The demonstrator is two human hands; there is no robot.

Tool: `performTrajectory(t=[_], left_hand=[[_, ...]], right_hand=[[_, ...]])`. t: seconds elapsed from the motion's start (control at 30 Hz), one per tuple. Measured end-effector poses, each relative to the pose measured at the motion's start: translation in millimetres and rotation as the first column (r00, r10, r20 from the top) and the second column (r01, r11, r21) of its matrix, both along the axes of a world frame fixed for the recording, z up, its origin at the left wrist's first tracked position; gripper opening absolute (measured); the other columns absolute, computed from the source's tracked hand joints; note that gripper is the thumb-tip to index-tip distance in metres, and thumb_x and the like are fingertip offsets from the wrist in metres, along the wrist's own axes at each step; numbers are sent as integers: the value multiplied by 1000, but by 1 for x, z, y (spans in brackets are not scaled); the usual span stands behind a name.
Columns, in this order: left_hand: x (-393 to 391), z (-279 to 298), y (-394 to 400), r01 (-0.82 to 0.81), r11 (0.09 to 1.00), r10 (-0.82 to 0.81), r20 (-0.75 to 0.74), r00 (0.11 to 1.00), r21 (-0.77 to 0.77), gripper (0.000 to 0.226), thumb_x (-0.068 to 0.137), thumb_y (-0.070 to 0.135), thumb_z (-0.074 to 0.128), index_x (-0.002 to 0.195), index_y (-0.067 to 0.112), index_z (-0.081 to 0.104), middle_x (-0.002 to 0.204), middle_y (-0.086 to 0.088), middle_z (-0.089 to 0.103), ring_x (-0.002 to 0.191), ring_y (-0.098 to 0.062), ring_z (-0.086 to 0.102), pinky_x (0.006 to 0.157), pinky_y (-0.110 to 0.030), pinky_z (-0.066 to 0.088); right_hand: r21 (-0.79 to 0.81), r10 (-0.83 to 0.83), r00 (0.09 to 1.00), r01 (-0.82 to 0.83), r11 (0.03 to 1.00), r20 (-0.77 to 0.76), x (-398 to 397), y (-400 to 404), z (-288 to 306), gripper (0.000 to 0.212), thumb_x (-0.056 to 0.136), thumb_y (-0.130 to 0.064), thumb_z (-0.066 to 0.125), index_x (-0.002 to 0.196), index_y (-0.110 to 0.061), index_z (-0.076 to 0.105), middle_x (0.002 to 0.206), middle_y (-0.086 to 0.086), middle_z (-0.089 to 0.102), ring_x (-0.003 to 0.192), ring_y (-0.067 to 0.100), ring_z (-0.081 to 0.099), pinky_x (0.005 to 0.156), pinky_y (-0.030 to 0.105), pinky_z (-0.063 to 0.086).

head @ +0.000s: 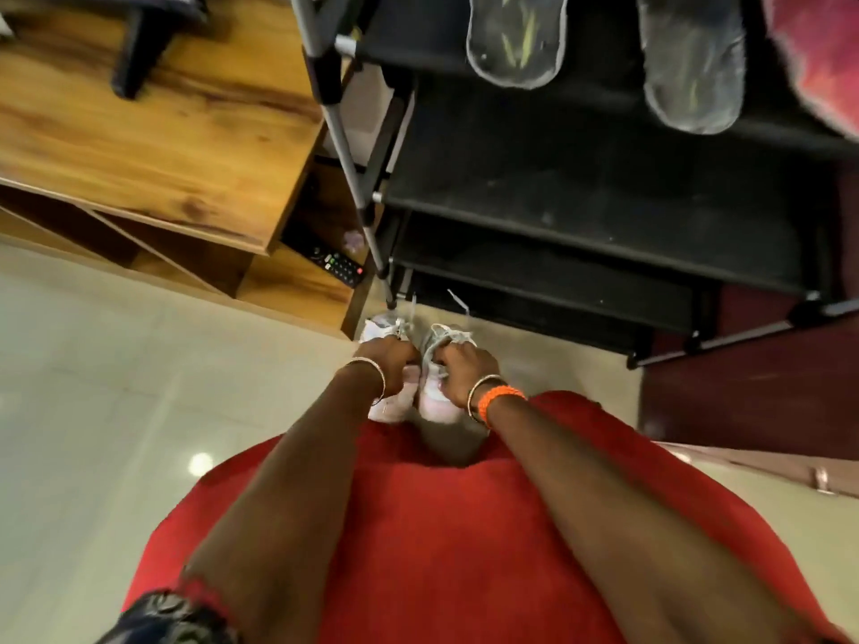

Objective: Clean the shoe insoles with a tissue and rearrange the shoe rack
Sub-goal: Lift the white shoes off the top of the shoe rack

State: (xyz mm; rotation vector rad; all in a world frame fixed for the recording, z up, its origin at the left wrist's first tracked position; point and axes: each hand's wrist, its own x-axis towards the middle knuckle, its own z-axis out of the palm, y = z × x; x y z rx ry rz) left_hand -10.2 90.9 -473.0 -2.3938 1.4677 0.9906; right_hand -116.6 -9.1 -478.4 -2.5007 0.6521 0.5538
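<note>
The left hand (388, 364) grips the left white-and-pink sneaker (395, 402) with curled fingers, and the right hand (465, 371) grips the right sneaker (434, 404) the same way, both low near the floor in front of the black shoe rack (604, 211). The loose laces (458, 299) may catch on the rack's leg. Two insoles (516, 39) overhanging the top shelf may fall if the rack is bumped.

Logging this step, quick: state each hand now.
Left hand: gripping the left sneaker.
Right hand: gripping the right sneaker.
</note>
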Motion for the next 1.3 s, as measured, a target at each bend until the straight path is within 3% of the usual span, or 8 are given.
performTrajectory(t=[0.17, 0.3, 0.37, 0.5, 0.87, 1.0, 1.13, 1.3], left_hand=[[-4, -56, 15, 36, 996, -43, 89, 995, 85, 29, 92, 19, 46, 117, 17, 58, 124, -10, 57, 117, -28, 52, 87, -32, 42], [-7, -91, 20, 146, 984, -154, 73, 985, 98, 22, 90, 29, 50, 104, 20, 64, 115, -4, 64, 110, -26, 58, 81, -34, 45], [-8, -103, 28, 124, 983, -132, 54, 990, 133, 24, 89, 32, 51, 106, 20, 63, 117, -3, 63, 111, -26, 58, 80, -33, 45], [-9, -133, 53, -38, 974, 33, 26, 999, 221, 30, 89, 23, 52, 118, 17, 56, 125, -4, 58, 117, -25, 55, 86, -34, 45], [-17, -160, 54, -265, 932, 287, -57, 956, 247, 30, 89, 27, 55, 115, 13, 59, 123, -11, 58, 114, -32, 56, 86, -37, 45], [-19, -138, 56, -348, 914, 375, -110, 920, 209, 33, 90, 24, 53, 121, 19, 58, 127, -12, 56, 115, -32, 55, 88, -36, 44], [-16, -77, 36, -381, 924, 382, -113, 917, 27, 34, 89, 17, 49, 122, 18, 57, 125, -15, 57, 114, -34, 55, 86, -38, 45], [-22, 41, 0, -381, 870, 387, -46, 921, -313, 33, 90, 14, 46, 120, 21, 58, 117, -12, 63, 110, -32, 56, 79, -37, 45]], right_hand=[[-38, 65, 997, -66, 997, -27, -4, 22, -67, 30, 82, -14, 57, 113, -14, 62, 114, 11, 63, 109, 33, 55, 88, 34, 42], [-28, 99, 995, -99, 995, -7, -5, 34, -111, 17, 65, -22, 80, 76, -15, 69, 76, 8, 69, 75, 31, 64, 64, 29, 49], [-30, 181, 983, -182, 983, -16, -2, 36, -130, 15, 72, -17, 72, 86, -12, 69, 87, 12, 69, 86, 33, 63, 78, 33, 47], [-48, 368, 926, -372, 927, -79, 1, 36, -156, 25, 86, -10, 49, 109, -11, 59, 113, 13, 62, 115, 31, 51, 108, 39, 19], [-100, 535, 807, -571, 815, -249, -8, 26, -186, 44, 92, -6, 37, 136, -9, 39, 137, 11, 48, 131, 26, 37, 113, 54, 12], [-132, 463, 829, -522, 843, -314, 0, 51, -157, 40, 92, -17, 45, 132, -14, 46, 135, 10, 49, 131, 29, 35, 106, 64, 12], [-262, 460, 870, -492, 830, -179, 15, 46, -78, 32, 86, -29, 51, 115, -17, 59, 114, 6, 63, 117, 28, 47, 110, 52, 12], [-453, 446, 884, -458, 765, -140, 13, 9, 55, 30, 88, -16, 49, 117, -17, 57, 111, 4, 64, 114, 27, 51, 110, 46, 18]])
